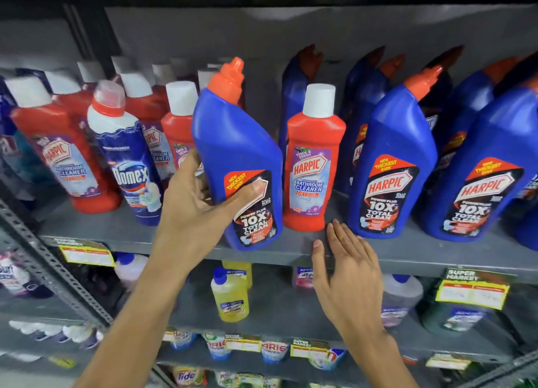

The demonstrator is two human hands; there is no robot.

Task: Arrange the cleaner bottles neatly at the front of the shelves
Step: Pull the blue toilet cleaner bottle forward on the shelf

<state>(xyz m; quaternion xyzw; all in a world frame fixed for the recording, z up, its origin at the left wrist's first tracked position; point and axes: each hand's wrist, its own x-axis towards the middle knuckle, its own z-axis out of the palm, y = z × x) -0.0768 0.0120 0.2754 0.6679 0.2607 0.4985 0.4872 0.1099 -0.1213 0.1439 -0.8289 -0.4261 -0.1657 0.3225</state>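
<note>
Head view, top shelf (pixel 122 230): left hand (pixel 198 204) clamped on the blue Harpic bottle (pixel 237 154), thumb across the label, fingers wrapped behind the left flank. Bottle tilted, base at or just over the shelf's front edge — hard to tell whether resting there or slightly lifted. Right hand (pixel 346 259) open and empty, fingers (pixel 339 236) straight and close together, hovering at the shelf lip just below the red Harpic bottle (pixel 313 160) and beside the next blue Harpic bottle (pixel 391 166).

Judged step: settling the gripped blue bottle upright at the front row. Best done by levelling the base first, then sliding back just enough to sit fully on the shelf, label outward, flush with its blue neighbours. Worth keeping the free palm near the lip as a stop — a tilted bottle so near the edge could tip forward. Red bottle standing among the blues, and the Domex bottle (pixel 128 160) leaning among the reds, probably next for sorting.
</note>
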